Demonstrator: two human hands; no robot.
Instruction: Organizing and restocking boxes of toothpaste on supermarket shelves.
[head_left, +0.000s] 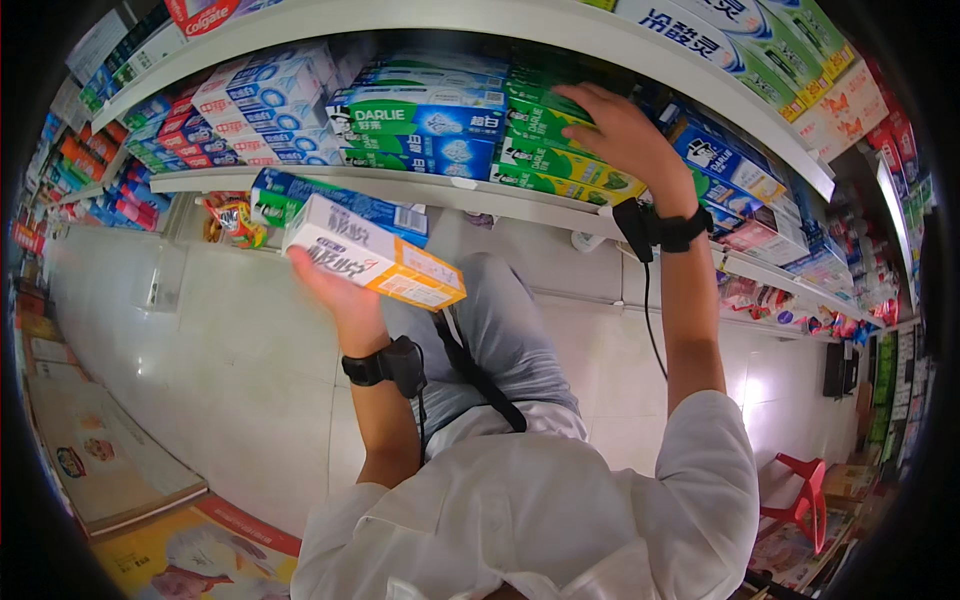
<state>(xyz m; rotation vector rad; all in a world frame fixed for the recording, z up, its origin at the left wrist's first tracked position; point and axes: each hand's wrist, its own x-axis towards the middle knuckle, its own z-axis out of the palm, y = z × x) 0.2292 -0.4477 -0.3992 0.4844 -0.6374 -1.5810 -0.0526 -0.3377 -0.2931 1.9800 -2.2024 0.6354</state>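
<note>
My left hand (334, 296) holds several toothpaste boxes in front of the shelf: white and orange boxes (375, 255) with a blue and green Darlie box (345, 206) behind them. My right hand (619, 131) reaches in between two shelves, its fingers spread over a stack of green and yellow Darlie boxes (555, 169). Whether its fingertips touch the boxes cannot be told. To the left of that stack lie blue and green Darlie boxes (420, 124). Dark blue Darlie boxes (712, 154) stand to the right of my right wrist. Both wrists wear black straps with small devices.
The upper shelf's white edge (450, 22) runs above my right hand, and the lower shelf's edge (465, 185) passes below the stacks. White and blue toothpaste boxes (270, 105) fill the left side. Cartons (105, 450) lie at lower left; a red plastic stool (806, 495) stands at lower right.
</note>
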